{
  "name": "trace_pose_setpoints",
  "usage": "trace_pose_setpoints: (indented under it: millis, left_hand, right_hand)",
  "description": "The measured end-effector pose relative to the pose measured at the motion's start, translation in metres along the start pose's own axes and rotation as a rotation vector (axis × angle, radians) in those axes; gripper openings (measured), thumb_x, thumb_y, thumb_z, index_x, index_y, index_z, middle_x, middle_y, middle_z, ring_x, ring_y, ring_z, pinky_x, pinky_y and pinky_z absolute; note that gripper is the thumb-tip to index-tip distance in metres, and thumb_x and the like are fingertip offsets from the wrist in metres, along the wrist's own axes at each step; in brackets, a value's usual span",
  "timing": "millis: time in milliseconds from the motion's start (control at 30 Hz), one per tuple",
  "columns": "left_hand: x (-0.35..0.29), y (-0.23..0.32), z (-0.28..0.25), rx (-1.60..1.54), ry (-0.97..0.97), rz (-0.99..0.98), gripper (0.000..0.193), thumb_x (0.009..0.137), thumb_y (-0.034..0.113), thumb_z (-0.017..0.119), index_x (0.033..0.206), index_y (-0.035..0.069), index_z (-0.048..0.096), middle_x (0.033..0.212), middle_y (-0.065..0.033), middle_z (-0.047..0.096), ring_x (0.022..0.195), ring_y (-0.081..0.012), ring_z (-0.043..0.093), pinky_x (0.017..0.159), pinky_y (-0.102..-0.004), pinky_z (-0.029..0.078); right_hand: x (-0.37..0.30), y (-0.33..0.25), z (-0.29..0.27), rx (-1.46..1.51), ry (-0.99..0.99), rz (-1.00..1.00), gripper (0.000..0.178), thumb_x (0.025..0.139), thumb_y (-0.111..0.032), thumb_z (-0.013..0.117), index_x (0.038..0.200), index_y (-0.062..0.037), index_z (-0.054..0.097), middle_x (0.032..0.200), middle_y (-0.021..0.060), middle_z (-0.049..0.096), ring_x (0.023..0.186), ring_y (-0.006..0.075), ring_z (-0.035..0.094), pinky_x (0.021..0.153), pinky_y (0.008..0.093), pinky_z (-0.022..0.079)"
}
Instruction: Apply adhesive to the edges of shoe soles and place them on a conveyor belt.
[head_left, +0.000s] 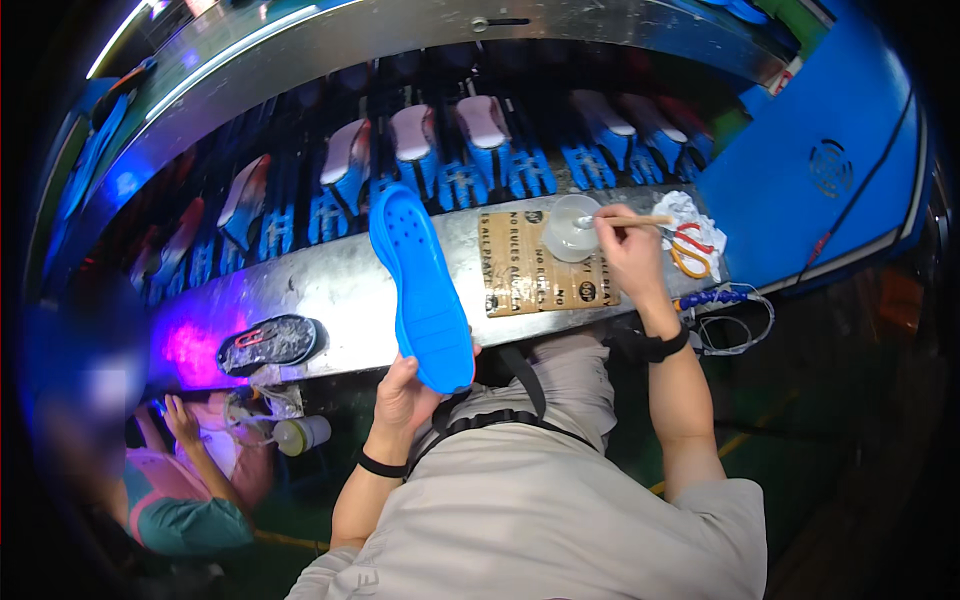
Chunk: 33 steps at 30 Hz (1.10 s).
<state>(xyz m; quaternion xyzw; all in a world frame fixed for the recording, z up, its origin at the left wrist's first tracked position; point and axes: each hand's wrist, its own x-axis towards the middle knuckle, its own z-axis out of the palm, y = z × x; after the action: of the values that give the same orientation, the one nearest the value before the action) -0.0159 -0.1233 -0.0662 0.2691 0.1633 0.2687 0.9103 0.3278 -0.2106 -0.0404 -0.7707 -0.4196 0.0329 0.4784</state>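
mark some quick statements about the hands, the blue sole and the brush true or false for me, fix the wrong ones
1. The left hand holds a blue sole. True.
2. The right hand holds a brush with a wooden handle. True.
3. The right hand is touching the blue sole. False: it is by the clear cup, apart from the sole.
4. A black sole-shaped piece lies on the bench, left of the blue sole. True.
5. The left wrist is bare. False: it wears a black band.

Violet light (190, 348) tints a metal bench (350, 285) beside a blue panel (775, 195), above a dark green floor (290, 505).
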Motion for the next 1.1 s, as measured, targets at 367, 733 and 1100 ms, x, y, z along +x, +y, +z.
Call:
trace_pose_setpoints:
  millis: [367, 733, 1100]
  left_hand:
    - [-0.008, 0.020, 0.022, 0.310, 0.005, -0.004, 0.104, 0.076, 0.022, 0.082, 0.159, 0.005, 0.021, 0.134, -0.0203, 0.056, 0.122, -0.0383, 0.063, 0.103, -0.0515, 0.054]
    - [-0.017, 0.021, 0.033, 0.338, -0.025, -0.057, 0.110, 0.075, 0.024, 0.084, 0.161, 0.006, 0.017, 0.136, -0.0203, 0.055, 0.120, -0.0382, 0.065, 0.101, -0.0519, 0.056]
    - [-0.018, 0.027, 0.036, 0.358, -0.037, -0.050, 0.110, 0.074, 0.030, 0.085, 0.159, 0.003, 0.020, 0.133, -0.0200, 0.057, 0.116, -0.0368, 0.067, 0.099, -0.0507, 0.057]
  right_hand:
    - [-0.026, -0.055, 0.025, 0.342, -0.188, -0.227, 0.014, 0.090, -0.006, 0.071, 0.102, -0.0005, 0.074, 0.092, 0.0131, 0.073, 0.085, 0.0258, 0.067, 0.077, 0.0368, 0.051]
    - [-0.018, -0.103, 0.057, 0.448, -0.304, -0.392, 0.016, 0.088, -0.005, 0.072, 0.102, 0.0014, 0.075, 0.094, 0.0127, 0.074, 0.085, 0.0230, 0.065, 0.080, 0.0357, 0.049]
    - [-0.037, -0.101, 0.055, 0.403, -0.312, -0.483, 0.011, 0.083, -0.005, 0.074, 0.094, -0.0025, 0.074, 0.086, 0.0090, 0.073, 0.078, 0.0247, 0.065, 0.074, 0.0364, 0.050]
